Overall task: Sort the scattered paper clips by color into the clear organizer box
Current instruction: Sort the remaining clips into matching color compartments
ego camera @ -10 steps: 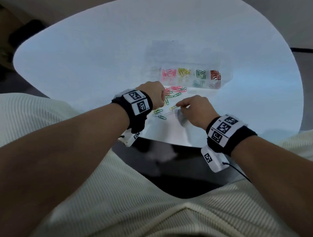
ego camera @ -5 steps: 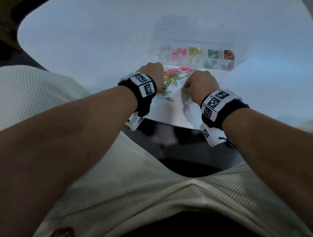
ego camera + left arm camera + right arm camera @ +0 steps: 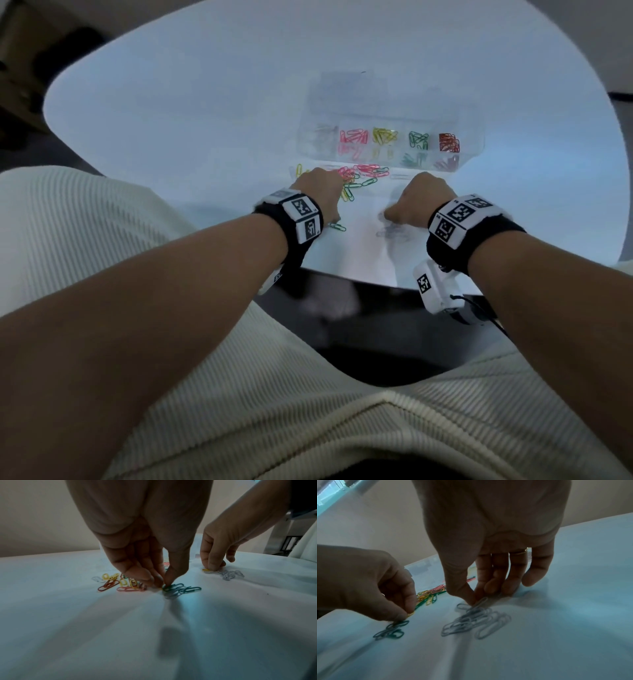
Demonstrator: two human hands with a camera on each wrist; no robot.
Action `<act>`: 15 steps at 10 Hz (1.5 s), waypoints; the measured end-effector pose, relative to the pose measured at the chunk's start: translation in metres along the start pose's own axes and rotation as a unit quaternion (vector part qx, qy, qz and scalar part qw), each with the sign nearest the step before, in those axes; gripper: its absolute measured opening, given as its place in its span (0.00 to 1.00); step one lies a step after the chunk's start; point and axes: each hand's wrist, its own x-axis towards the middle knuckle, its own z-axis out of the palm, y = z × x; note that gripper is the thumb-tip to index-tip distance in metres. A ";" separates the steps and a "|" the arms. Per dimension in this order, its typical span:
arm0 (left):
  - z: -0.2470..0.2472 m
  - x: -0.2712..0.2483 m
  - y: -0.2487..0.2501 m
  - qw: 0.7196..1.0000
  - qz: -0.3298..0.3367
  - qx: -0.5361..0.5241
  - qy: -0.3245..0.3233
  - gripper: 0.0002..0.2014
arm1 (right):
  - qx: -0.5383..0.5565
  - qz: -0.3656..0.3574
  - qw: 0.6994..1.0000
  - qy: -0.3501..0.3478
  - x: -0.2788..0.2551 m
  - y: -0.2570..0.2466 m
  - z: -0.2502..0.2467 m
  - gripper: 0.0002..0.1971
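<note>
Right hand (image 3: pixel 488 547) shifted right, pinching silver clip (image 3: pixel 481 601); left hand (image 3: pixel 145 540) fingertips together at green clips (image 3: pixel 181 588), grip unclear.

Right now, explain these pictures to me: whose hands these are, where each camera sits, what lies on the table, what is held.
No machine here: a person sorts clips bare-handed, with cameras on the head and on both wrists. The head view looks down at a white table and a clear organizer box holding clips by color. Each wrist view looks along its own fingers. The left hand pinches at a small pile of green clips, beside mixed loose clips. The right hand pinches one silver clip above the silver pile.
</note>
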 end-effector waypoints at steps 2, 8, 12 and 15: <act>0.008 0.001 -0.002 1.000 0.015 -0.014 0.010 0.15 | -0.006 -0.012 1.000 0.008 -0.008 0.007 0.004 0.16; -0.028 0.004 -0.028 0.919 -0.146 -0.367 0.002 0.16 | 0.606 -0.019 0.787 -0.110 -0.042 -0.015 -0.008 0.13; -0.018 0.006 -0.028 0.983 -0.044 -0.174 0.031 0.10 | 0.111 -0.119 0.987 0.019 -0.031 -0.039 0.028 0.17; -0.013 0.004 -0.032 0.991 -0.041 -0.128 0.018 0.09 | -0.027 -0.103 0.992 0.068 -0.038 -0.029 0.023 0.12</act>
